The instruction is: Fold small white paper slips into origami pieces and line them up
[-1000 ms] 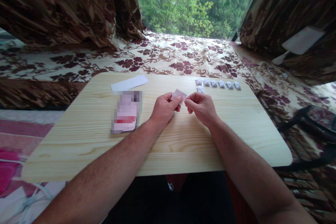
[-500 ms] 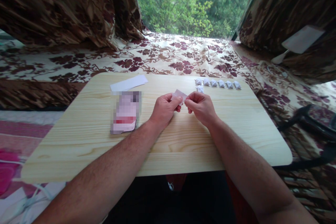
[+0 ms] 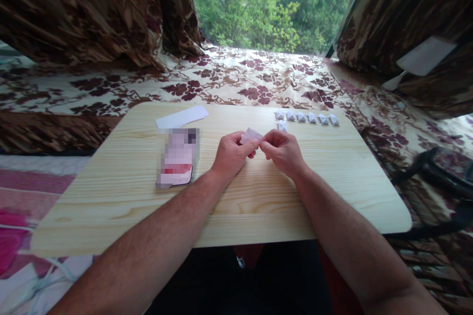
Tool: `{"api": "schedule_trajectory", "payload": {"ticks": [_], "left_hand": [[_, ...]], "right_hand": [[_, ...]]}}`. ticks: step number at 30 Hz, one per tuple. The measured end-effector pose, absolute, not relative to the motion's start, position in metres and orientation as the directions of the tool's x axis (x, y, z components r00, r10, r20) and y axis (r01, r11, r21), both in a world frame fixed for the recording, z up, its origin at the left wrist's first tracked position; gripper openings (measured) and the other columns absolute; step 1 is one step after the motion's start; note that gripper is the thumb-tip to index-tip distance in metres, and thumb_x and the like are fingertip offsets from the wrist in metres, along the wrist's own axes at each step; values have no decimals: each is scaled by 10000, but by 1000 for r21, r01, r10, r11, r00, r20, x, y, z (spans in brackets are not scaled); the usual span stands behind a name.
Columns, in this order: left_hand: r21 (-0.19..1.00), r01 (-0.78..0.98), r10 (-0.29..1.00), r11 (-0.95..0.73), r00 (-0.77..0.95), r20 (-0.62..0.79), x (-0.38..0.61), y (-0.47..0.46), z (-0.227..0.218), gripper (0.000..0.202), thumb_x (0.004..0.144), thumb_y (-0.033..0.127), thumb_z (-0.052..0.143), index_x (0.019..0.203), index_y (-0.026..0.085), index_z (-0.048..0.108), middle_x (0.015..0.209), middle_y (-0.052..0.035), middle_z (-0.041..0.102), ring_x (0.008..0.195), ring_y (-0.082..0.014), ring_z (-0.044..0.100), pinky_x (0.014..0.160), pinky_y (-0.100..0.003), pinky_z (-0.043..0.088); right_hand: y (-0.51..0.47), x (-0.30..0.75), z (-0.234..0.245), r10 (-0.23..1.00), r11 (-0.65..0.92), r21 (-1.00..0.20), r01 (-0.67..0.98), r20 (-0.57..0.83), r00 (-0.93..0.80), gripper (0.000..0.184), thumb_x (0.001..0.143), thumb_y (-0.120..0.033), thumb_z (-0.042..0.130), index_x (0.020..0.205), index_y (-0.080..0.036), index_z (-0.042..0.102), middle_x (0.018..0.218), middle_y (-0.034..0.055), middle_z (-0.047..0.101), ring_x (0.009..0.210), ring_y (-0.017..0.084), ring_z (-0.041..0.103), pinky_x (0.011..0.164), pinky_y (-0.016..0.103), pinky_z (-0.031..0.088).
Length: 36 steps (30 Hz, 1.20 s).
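Head view, held paper [image 3: 250, 135], wood-grain table [image 3: 258, 202], curtains [image 3: 92, 10]

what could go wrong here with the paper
The left hand holds the small white folded paper while the right hand pinches at its edge, so it might tear or crease askew. The right hand could also nudge the small white pointed paper piece just beyond it. The left forearm might bump the pink rectangular phone, which appears close beside it.
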<state>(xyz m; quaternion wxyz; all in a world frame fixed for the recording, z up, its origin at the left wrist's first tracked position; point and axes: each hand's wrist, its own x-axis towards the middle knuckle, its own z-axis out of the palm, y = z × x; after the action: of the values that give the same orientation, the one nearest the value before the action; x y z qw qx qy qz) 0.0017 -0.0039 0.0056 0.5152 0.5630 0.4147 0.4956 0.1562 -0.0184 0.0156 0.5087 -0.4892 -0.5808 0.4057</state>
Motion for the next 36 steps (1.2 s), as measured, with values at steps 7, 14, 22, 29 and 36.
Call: {"api": "schedule_trajectory", "payload": {"ticks": [7, 14, 22, 29, 36], "left_hand": [[994, -66, 984, -91, 146, 100, 3, -4, 8, 207, 769, 325, 708, 670, 146, 672, 600, -10, 637, 564, -118, 552, 573, -248, 425], [992, -20, 984, -122, 128, 124, 2, -4, 8, 219, 775, 333, 710, 661, 149, 673, 607, -8, 642, 574, -116, 547, 584, -245, 419], [993, -39, 983, -112, 140, 116, 2, -4, 12, 227, 735, 354, 774, 734, 132, 723, 613, -16, 661, 580, -128, 578, 571, -247, 434], [995, -15, 984, -100, 146, 101, 2, -4, 11, 242, 732, 358, 783, 743, 122, 730, 641, -37, 689, 587, -132, 596, 580, -247, 449], [990, 62, 983, -129, 136, 120, 3, -5, 13, 233, 749, 354, 752, 718, 128, 708, 606, -16, 662, 558, -120, 560, 541, -237, 406]], "right_hand": [[-18, 155, 12, 977, 211, -960, 183, 214, -2, 120, 745, -257, 645, 664, -193, 583, 555, -52, 539, 488, 81, 454, 459, 227, 337], [-19, 155, 16, 981, 194, -967, 164, 195, -10, 119, 731, -254, 658, 659, -186, 592, 557, -45, 559, 488, 84, 466, 462, 231, 351], [-19, 155, 21, 986, 153, -980, 131, 159, 39, 158, 730, -282, 706, 669, -167, 615, 535, -36, 566, 476, 86, 467, 460, 239, 331], [-17, 157, 16, 981, 176, -974, 140, 185, 53, 139, 728, -266, 689, 665, -174, 605, 548, -35, 577, 479, 87, 476, 458, 238, 329], [-15, 158, 11, 975, 196, -955, 221, 214, 61, 107, 734, -241, 645, 664, -179, 593, 541, -39, 556, 484, 87, 460, 461, 235, 312]]}}
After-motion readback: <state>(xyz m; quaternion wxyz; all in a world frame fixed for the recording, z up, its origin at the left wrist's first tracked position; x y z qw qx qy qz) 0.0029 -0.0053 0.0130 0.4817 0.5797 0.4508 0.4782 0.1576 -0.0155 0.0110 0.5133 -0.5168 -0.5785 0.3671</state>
